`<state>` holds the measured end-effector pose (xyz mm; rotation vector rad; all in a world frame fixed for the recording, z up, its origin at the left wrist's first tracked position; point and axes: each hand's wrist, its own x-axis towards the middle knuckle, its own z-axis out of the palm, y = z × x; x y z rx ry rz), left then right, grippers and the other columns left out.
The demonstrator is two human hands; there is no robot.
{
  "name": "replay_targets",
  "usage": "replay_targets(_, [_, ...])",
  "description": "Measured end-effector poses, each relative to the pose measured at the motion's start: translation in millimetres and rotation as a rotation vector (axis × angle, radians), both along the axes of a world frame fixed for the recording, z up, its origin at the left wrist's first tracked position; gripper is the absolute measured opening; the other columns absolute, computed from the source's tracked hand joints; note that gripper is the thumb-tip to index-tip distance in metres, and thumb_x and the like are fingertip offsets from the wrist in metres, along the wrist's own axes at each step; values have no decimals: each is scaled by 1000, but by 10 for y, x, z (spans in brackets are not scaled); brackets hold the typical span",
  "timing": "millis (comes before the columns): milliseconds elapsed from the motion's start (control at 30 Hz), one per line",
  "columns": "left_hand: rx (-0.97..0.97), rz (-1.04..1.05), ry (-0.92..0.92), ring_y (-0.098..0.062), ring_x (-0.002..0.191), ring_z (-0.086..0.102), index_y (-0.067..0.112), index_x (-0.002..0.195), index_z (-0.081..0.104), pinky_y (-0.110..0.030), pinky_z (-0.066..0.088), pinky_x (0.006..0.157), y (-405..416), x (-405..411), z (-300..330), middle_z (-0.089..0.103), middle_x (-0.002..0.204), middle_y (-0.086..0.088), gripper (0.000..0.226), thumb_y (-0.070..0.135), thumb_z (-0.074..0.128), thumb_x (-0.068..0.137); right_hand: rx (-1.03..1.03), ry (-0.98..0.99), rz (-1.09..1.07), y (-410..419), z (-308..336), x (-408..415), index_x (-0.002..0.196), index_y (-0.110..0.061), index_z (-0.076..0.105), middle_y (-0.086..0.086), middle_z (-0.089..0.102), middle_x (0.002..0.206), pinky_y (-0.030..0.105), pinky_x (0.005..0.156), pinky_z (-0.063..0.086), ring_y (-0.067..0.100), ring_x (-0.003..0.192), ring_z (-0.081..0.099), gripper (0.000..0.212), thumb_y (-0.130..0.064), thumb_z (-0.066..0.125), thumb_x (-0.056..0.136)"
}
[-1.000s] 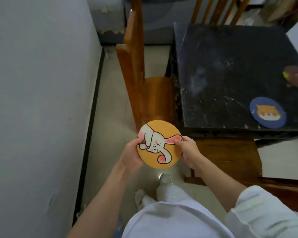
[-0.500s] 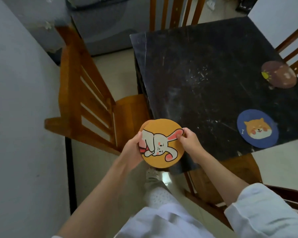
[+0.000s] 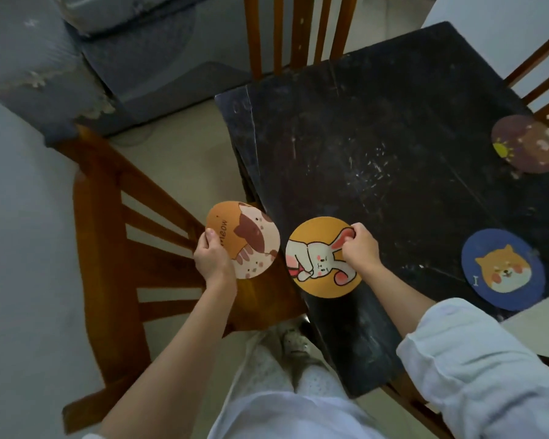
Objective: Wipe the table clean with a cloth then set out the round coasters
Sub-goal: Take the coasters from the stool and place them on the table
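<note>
Setting out coasters: right hand (image 3: 360,248) pinches the rabbit coaster (image 3: 322,258) over the table (image 3: 377,128) corner; left hand (image 3: 210,259) grips the cat coaster (image 3: 244,239) beside that corner. Next, lay the rabbit flat.

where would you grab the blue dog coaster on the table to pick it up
Pinch the blue dog coaster at its near rim, coming from the table's front edge. It lies flat and thin, and that rim appears to reach or slightly overhang the edge, letting a thumb slip underneath.
</note>
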<state>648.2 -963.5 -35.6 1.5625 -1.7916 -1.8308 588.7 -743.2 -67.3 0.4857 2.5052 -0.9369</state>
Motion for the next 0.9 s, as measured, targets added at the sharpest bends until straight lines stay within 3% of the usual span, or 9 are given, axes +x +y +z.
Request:
replay_targets(133, [-28,-10,5,-21,109,55,14,130,51,-32,48,90,-229,-141,1,58,118,-6,41,36,31,101,61,0,26,-23,-67,-9,111,-11,51,11,56,109,36,76,44,28,98,55,20,-11,40,94])
replay_targets(300, [-17,-61,-27,-28,111,56,13,126,53,-43,48,98,-303,-284,-99,59,121,-12,42,39,31,100,128,3,34,-73,-60,-56,118,-10,48,13,53,114,38,80,47,28,103,54,25,-8,41,94])
replay_targets(533, [57,-140,-31,-14,89,59,18,125,52,-29,50,81,-191,-262,-80,61,102,-1,38,38,32,101,178,8,-14,-78,-71,-26,122,-10,46,14,52,119,41,85,48,29,107,53,28,-11,42,95])
replay_targets(667, [73,-147,-3,-15,95,56,17,130,50,-31,49,83,-145,-255,-10,58,107,-1,39,36,32,101,267,11,-35,-50,-39,17,129,-18,39,11,44,132,50,100,36,29,122,41,35,-19,46,94])
replay_targets(767, [81,-141,52,-12,85,57,18,128,51,-27,48,76,-147,-257,31,59,97,3,38,35,31,101,330,81,-51,-35,47,72,136,-20,30,12,33,142,52,102,32,30,128,35,49,-25,51,93])
replay_targets(900, [185,-172,175,-16,85,59,19,121,52,-26,47,72,-74,-294,189,61,92,1,34,36,30,101,100,251,-96,-74,210,68,132,-17,39,9,41,136,42,96,41,23,120,45,40,-25,48,94])
